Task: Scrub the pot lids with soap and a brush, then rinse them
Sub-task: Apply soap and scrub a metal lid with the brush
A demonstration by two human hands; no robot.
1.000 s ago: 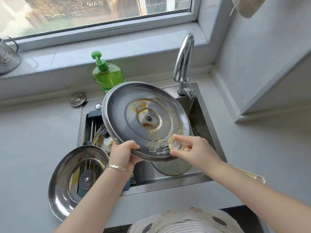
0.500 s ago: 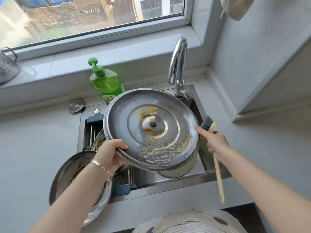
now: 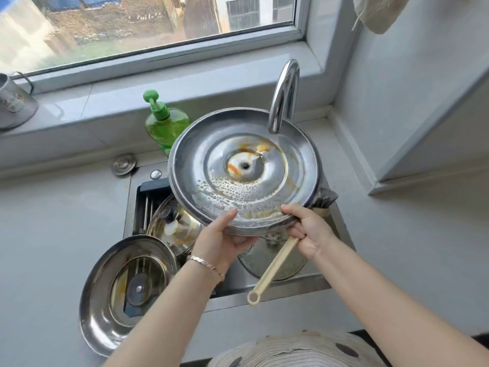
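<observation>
Holding steel lid (image 3: 291,160) tilted above sink (image 3: 277,290), inner face up, just under the spout of tap (image 3: 284,96); foam and orange-brown stains across its centre and near half. Gripping near rim with left hand (image 3: 222,239): thumb laid on the inner face, fingers curled underneath. Steadying same rim with right hand (image 3: 311,234), thumb on top, other fingers wrapped round the cream handle of brush (image 3: 278,263); dark bristles showing past the lid's right edge, looped handle end pointing down toward the sink's front rim. Lying in the sink beneath: glass lid (image 3: 174,229), partly hidden, and clear lid (image 3: 291,266) below the right hand. Leaning across the sink's left corner and table (image 3: 53,234): second steel lid (image 3: 105,313), inner face up. Standing behind, by the wall: green soap bottle (image 3: 165,125). Resting left of it on the table: round metal plug (image 3: 123,164).
</observation>
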